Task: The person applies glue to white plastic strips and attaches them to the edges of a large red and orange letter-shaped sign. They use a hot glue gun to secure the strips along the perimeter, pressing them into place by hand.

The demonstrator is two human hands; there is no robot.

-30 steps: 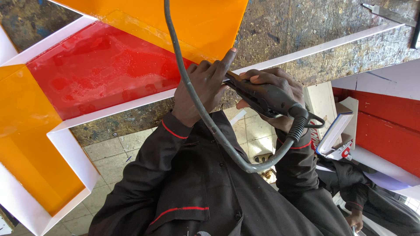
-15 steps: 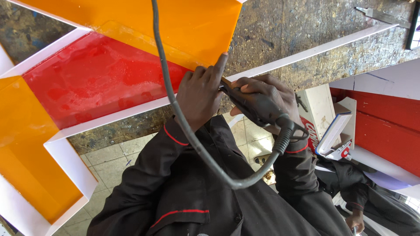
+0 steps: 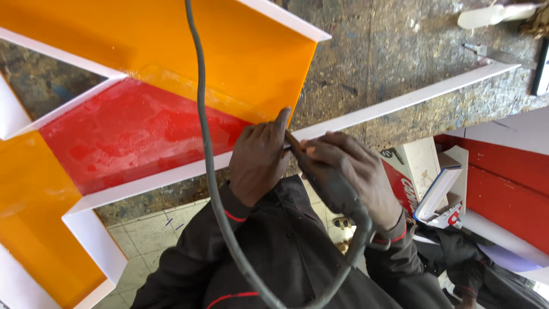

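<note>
Right hand: right hand [image 3: 357, 171] is wrapped tight around the dark body of a corded hand tool [image 3: 326, 180], fingers fully closed on it.
Tool axis: its long body runs from the wrist up and to the left, with the tip [image 3: 293, 143] at the lower corner of the orange panel [image 3: 229, 51], next to the white edge strip [image 3: 400, 103].
Left hand: left hand [image 3: 260, 160] rests curled just left of the tip, forefinger stretched up along the orange panel's edge; it presses on the work rather than gripping anything, as far as can be seen.
Nearer hand: the left hand is the closer one to the tip; the right sits further back along the tool.
Cord: a grey cable [image 3: 209, 171] drops from the top of the view, crosses the panels, and loops under the arms back to the tool's rear.
Surroundings: a red panel [image 3: 131, 131] lies left of the hands, and a mottled worktop [image 3: 400, 51] lies behind the panels.
</note>
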